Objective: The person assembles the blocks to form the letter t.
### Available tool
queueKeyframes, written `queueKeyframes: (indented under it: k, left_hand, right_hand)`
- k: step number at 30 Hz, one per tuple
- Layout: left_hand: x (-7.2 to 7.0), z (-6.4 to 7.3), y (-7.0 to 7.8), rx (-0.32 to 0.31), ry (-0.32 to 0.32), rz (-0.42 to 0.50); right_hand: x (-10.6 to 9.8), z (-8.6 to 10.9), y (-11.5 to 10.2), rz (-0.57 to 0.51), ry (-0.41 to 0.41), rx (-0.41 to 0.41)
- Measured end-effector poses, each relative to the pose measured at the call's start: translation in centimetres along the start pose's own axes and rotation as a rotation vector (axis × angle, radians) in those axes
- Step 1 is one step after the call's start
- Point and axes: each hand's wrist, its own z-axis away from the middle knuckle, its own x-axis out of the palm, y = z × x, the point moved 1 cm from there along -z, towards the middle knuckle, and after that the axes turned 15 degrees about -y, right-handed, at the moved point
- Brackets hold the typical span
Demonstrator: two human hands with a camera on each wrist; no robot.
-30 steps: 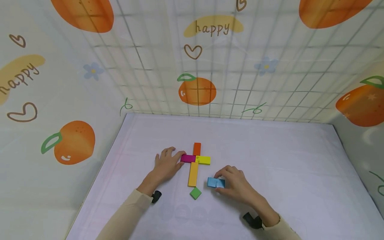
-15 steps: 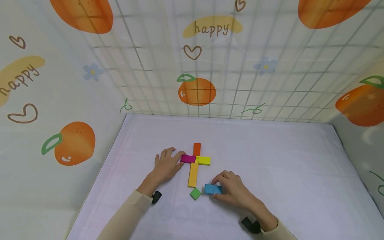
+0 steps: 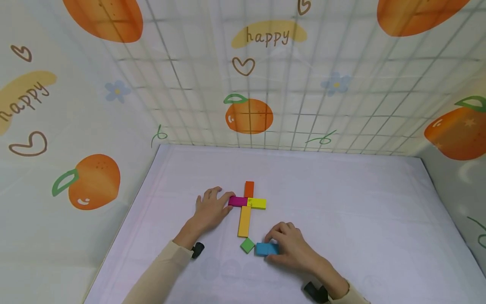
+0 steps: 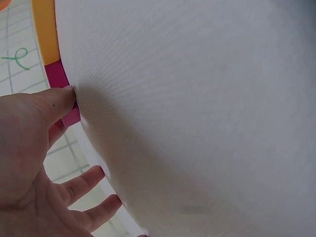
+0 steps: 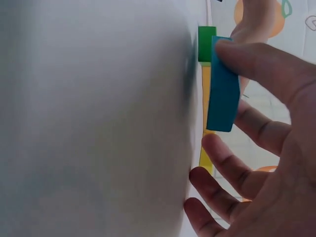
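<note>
My left hand (image 3: 212, 211) pinches the left end of a magenta block (image 3: 238, 202) between thumb and index finger; the other fingertips (image 4: 112, 201) rest on the white table. Against the magenta block's right end lies a yellow block (image 3: 258, 203). An orange-red block (image 3: 249, 188) stands off behind that joint, and a long amber block (image 3: 244, 221) runs toward me from it. At its near end sits a green block (image 3: 247, 245), turned like a diamond. My right hand (image 3: 294, 249) holds a blue block (image 3: 262, 249) by its long sides, low over the table, just right of the green one.
The white tabletop (image 3: 360, 219) spreads to the right and behind the blocks. Cloth walls with printed oranges (image 3: 249, 116) enclose it at the back and both sides. A black wrist camera (image 3: 315, 292) sits below each hand.
My right hand has brought the blue block toward me and slightly left, alongside the green block. My left hand and the other blocks stay where they were.
</note>
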Motion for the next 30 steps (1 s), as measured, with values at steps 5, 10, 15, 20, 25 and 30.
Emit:
queueKeyframes:
  k: [5,10,15,20,25,30]
  left_hand:
    - [0.16,-0.11,-0.04,-0.004,-0.005,-0.002]
    - [0.24,-0.18,-0.11,-0.006,-0.009,-0.002]
    - [0.22,-0.16,-0.14,0.002,0.001,0.004]
    - [0.28,-0.19,-0.18,0.001,-0.005,0.006]
    - [0.18,-0.17,-0.13,0.001,-0.005,0.009]
    - [0.1,-0.16,-0.07,0.005,0.001,0.005]
  right_hand:
    - [0.34,-0.02,-0.11,0.007,-0.014,0.005]
    - [0.62,-0.03,-0.15,0.038,-0.01,0.013]
    - [0.74,-0.07,-0.41,0.059,0.0,0.02]
    - [0.73,-0.08,-0.63,0.069,0.0,0.022]
    - [0.8,-0.14,-0.59,0.076,-0.005,0.028]
    - [0.86,-0.22,-0.56,0.083,-0.006,0.029]
